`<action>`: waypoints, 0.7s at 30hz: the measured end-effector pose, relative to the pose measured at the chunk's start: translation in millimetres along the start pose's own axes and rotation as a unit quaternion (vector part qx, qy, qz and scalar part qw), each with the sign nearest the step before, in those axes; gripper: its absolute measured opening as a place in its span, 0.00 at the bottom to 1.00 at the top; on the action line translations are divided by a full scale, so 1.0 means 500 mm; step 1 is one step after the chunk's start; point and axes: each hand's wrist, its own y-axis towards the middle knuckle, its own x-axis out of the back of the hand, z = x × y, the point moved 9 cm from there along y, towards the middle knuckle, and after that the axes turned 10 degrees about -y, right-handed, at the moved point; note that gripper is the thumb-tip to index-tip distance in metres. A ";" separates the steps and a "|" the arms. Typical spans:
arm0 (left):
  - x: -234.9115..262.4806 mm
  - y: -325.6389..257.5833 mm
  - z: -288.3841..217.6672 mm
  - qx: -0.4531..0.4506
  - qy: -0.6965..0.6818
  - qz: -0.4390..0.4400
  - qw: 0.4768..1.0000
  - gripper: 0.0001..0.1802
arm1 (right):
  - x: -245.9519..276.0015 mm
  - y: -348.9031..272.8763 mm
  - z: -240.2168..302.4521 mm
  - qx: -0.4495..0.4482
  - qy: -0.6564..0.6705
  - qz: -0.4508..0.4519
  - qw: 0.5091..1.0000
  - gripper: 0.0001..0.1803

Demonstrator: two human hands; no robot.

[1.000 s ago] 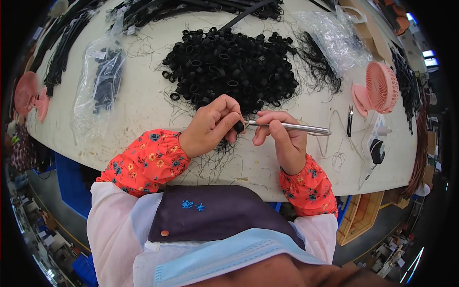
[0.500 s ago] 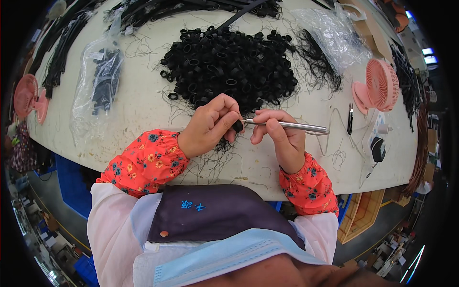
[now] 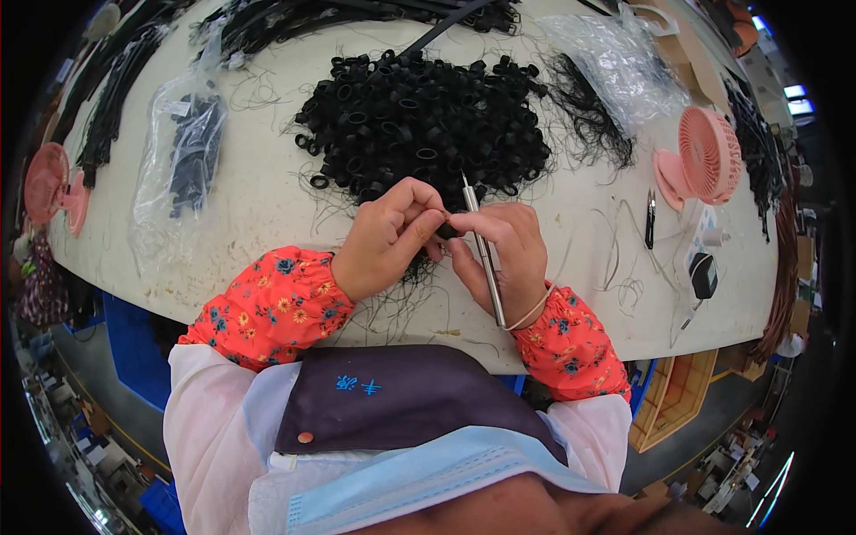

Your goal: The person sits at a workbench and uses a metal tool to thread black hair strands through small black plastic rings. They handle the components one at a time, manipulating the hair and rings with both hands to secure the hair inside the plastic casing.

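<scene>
My left hand (image 3: 385, 239) pinches a small black ring (image 3: 446, 230) between thumb and fingertips. My right hand (image 3: 504, 251) meets it from the right, fingertips touching the same ring, and holds a thin silver metal tool (image 3: 482, 251) that lies along the hand with its tip pointing away from me. Thin black strands (image 3: 412, 269) hang below the hands. Just beyond them lies a big heap of black rings (image 3: 426, 120) on the pale table (image 3: 259, 205).
A clear bag of black pieces (image 3: 183, 156) lies at the left, another clear bag (image 3: 615, 67) at the far right. A pink fan (image 3: 700, 160) stands at the right, a second pink fan (image 3: 49, 183) at the left edge. Black clippers (image 3: 650, 218) and a black plug (image 3: 703, 275) lie at the right.
The silver tool has swung from lying crosswise, pointing right, to lying lengthwise along my right hand. Both hands stay together at the same spot.
</scene>
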 end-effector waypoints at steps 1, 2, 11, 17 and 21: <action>0.001 0.000 0.002 0.003 -0.019 -0.004 1.000 0.07 | 0.001 0.001 -0.003 -0.009 0.006 0.000 1.000 0.20; 0.001 0.001 0.006 0.014 -0.068 -0.013 0.998 0.07 | 0.005 0.003 -0.005 -0.019 0.010 0.001 1.000 0.20; -0.024 -0.002 0.005 0.062 -0.137 0.020 0.988 0.09 | -0.024 -0.034 -0.074 -0.269 0.294 0.037 0.917 0.18; -0.008 -0.005 0.009 0.076 -0.097 -0.008 0.992 0.07 | -0.050 -0.045 -0.077 -0.308 0.396 0.058 0.863 0.19; 0.012 0.004 0.011 0.095 -0.118 -0.028 0.988 0.07 | -0.028 -0.029 -0.075 -0.300 0.366 0.055 0.879 0.18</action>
